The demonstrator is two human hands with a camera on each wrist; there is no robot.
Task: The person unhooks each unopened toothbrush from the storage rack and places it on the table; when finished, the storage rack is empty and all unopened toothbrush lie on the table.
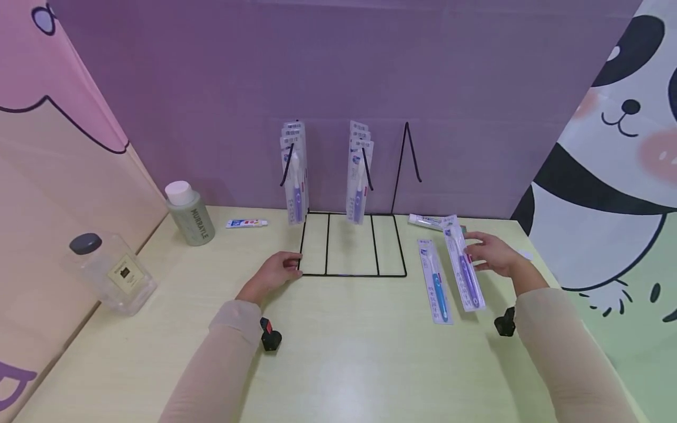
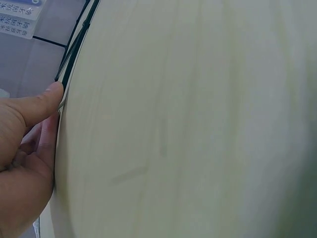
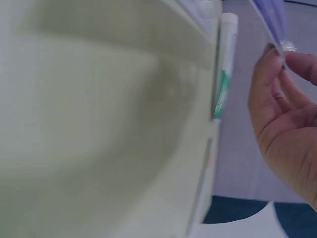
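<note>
My right hand [image 1: 492,254] pinches the right edge of a packaged toothbrush [image 1: 464,264] with a purple handle, tilted above the table. In the right wrist view, thumb and fingertips meet on the edge of that pack [image 3: 272,20]. Left of it lies another packaged toothbrush [image 1: 438,282], blue-handled. With thumb and fingers, my left hand [image 1: 275,271] holds the left front corner of a black wire display rack [image 1: 353,275]. Several packaged toothbrushes hang on its left hook [image 1: 295,176] and several on its middle hook [image 1: 358,176]. The right hook [image 1: 407,150] holds nothing.
A toothpaste tube [image 1: 425,221] lies behind the held pack, and a small toothpaste tube [image 1: 247,223] lies left of the rack. At the left stand a grey-green bottle [image 1: 191,217] and a clear bottle [image 1: 119,276] with a dark cap. A purple backdrop [image 1: 211,88] rises behind the table.
</note>
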